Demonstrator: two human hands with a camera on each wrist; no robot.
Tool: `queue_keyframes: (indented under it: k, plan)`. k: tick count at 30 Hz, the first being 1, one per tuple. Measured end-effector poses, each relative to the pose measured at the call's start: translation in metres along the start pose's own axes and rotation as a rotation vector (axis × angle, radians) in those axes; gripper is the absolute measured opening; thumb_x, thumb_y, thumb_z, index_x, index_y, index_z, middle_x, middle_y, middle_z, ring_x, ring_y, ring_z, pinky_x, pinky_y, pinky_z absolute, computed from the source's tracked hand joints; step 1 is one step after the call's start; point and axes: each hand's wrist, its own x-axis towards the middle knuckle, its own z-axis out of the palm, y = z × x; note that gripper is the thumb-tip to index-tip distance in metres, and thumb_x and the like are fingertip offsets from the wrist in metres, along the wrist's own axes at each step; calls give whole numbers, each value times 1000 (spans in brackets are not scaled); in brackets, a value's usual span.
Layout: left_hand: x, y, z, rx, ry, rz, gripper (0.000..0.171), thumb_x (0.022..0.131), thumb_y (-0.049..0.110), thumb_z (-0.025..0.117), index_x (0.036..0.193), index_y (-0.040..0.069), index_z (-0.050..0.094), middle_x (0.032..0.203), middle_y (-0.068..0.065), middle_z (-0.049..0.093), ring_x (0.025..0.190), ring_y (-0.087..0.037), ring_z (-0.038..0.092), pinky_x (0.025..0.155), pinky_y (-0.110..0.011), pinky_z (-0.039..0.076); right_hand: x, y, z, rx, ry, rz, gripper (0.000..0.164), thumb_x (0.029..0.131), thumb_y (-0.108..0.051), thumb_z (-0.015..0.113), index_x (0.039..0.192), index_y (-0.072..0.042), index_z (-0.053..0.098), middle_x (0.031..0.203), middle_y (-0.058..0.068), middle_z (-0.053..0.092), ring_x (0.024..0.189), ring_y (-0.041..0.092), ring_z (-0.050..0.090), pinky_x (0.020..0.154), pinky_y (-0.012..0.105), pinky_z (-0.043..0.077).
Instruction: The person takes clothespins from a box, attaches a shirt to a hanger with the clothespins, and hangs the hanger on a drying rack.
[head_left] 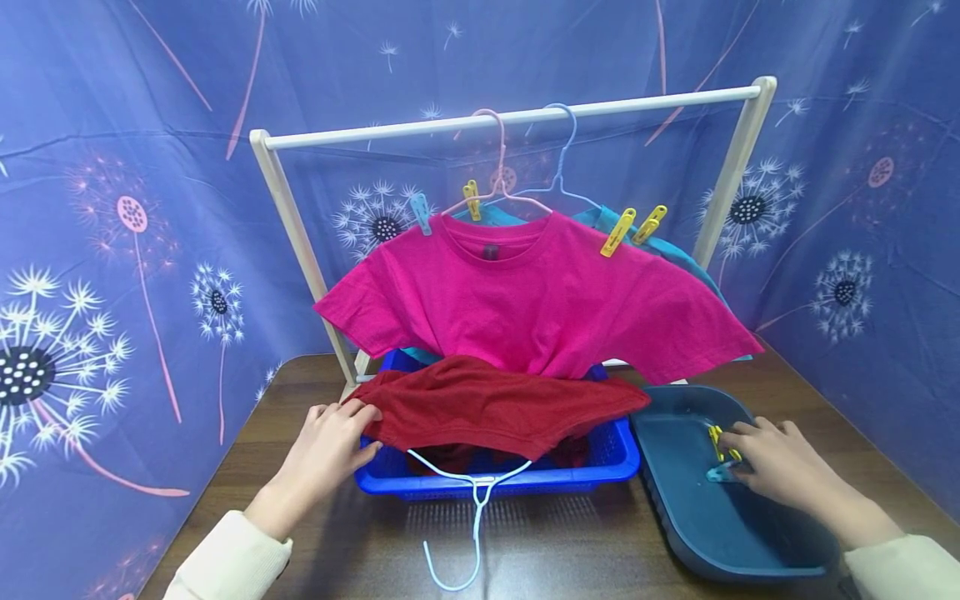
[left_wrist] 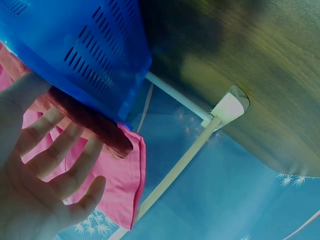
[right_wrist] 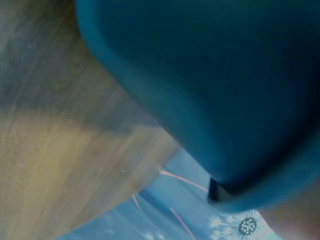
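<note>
My left hand [head_left: 330, 442] rests its fingers on the left end of a dark red shirt [head_left: 487, 404]. In the left wrist view, the fingers [left_wrist: 75, 172] lie fairly straight against the red cloth [left_wrist: 90, 117]. The shirt is draped over a blue basket [head_left: 495, 482], and a light blue hanger [head_left: 483, 482] pokes out of it, hook toward me. My right hand [head_left: 780, 462] reaches into a dark teal tray [head_left: 750, 542], fingertips at a yellow clothespin [head_left: 715, 440] and a light blue clothespin [head_left: 722, 473]. Whether it pinches either is hidden; the right wrist view misses the fingers.
A rack with a white rod [head_left: 420, 127] stands behind the basket. On it hang a magenta T-shirt [head_left: 517, 300] and a teal garment [head_left: 686, 258], with clothespins at their shoulders. Patterned blue cloth [head_left: 150, 275] surrounds the brown table [head_left: 315, 567].
</note>
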Motion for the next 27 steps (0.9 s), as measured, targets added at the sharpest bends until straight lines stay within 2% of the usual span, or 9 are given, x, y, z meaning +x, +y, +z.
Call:
queue_keyframes:
  k: [5,16,27]
  plan:
    - [0,0,2,33,35,16,27,64,19,77,83,14,58,80,-1,61,71,-24,60,71,-42,40,-3,0,9,-18,18,2,28,57,-23,82,74,-26,61,71,-11,52,71,19,51,64,49,37]
    - [1,-2,5,55,53,28,22,64,14,77,71,14,55,68,-1,58,61,-20,61,73,-42,44,-4,3,18,-45,25,6,30,53,-21,83,72,-26,60,70,-10,54,71,20,52,64,51,37]
    - [0,-2,9,82,57,22,23,66,13,75,68,13,52,66,-1,56,58,-21,60,73,-42,41,-5,5,23,-57,43,-7,34,50,-16,85,74,-24,61,71,-8,56,73,22,52,67,54,37]
